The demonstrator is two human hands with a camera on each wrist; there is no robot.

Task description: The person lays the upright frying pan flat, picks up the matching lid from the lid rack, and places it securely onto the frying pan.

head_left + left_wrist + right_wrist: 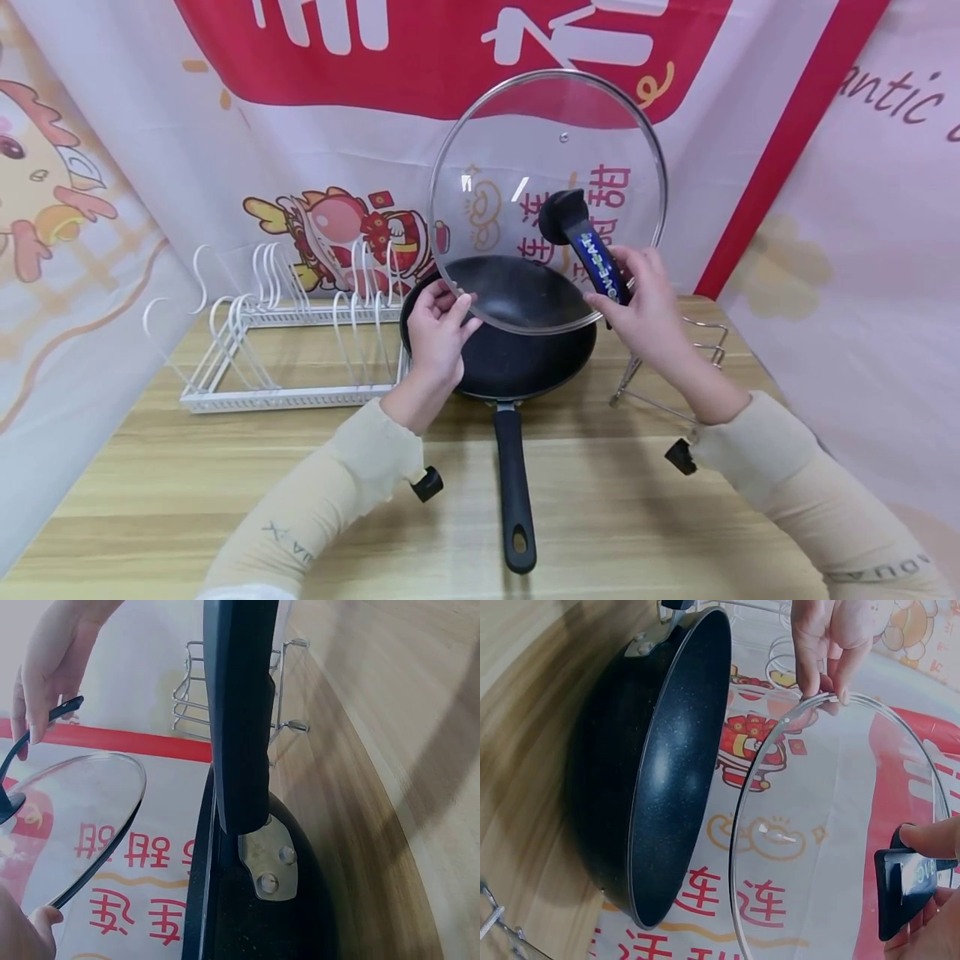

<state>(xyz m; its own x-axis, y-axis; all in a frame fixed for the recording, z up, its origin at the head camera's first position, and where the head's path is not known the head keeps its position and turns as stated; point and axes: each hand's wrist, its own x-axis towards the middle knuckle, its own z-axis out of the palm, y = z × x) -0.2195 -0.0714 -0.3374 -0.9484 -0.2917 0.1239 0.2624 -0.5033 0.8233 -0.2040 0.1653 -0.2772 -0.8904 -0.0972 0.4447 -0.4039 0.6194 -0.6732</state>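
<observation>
A round glass lid point(495, 150) with a metal rim is held up, tilted, above a black frying pan point(517, 367). My right hand point(645, 300) grips the lid's black handle point(592, 250), which carries a blue label. At the lid's lower left edge, my left hand point(442, 329) pinches the rim between thumb and fingers; the right wrist view shows the left hand point(832, 645) on that rim too. The pan sits on the wooden table, its long handle point(513, 492) pointing toward me. Between lid and pan there is a gap in the right wrist view.
Left of the pan stands a white wire dish rack point(292, 398) with upright loops, close against the pan's side. A small metal wire stand point(708, 346) is on the right, partly behind my right forearm. Printed cloth walls point(360, 150) enclose the wooden table point(600, 517).
</observation>
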